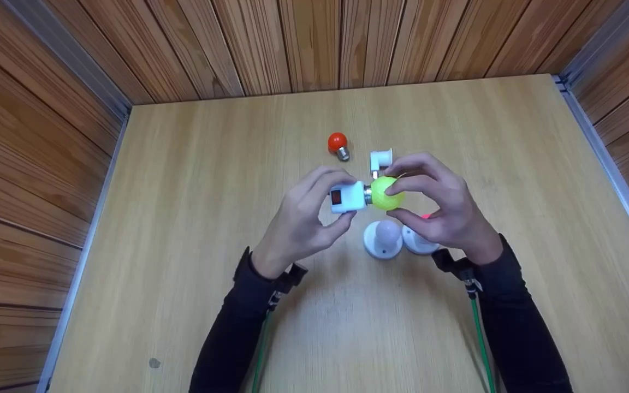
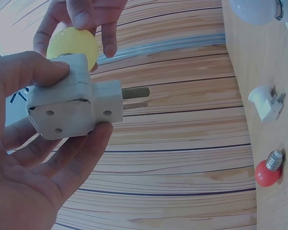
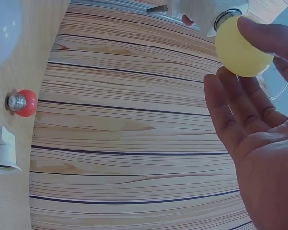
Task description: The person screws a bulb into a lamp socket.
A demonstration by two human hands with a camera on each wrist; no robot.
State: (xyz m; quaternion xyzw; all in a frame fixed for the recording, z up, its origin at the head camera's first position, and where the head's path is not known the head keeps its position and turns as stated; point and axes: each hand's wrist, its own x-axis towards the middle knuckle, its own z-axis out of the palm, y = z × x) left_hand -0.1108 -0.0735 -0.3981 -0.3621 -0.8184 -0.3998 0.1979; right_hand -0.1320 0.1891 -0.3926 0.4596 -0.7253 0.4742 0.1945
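Note:
My left hand [image 1: 299, 221] grips a white plug adapter [image 1: 351, 198] between thumb and fingers. In the left wrist view, metal prongs [image 2: 135, 92] stick out of its side block and small round holes show in its face. My right hand [image 1: 451, 207] holds a yellow bulb [image 1: 382, 202] with thumb and fingertips. The bulb's metal screw base meets the end of the adapter; how deep it sits inside cannot be told. Both are held above the table, and the right wrist view shows the thumb lying across the yellow bulb [image 3: 237, 52].
A red bulb [image 1: 337, 142] lies on the wooden table [image 1: 211, 218] towards the back. Nearby is a white plug-in socket [image 1: 382, 159]. A white bulb [image 1: 388, 233] stands in a round base beside another base [image 1: 415, 243], partly behind my right hand. Wood-panelled walls [image 1: 314, 43] enclose the table.

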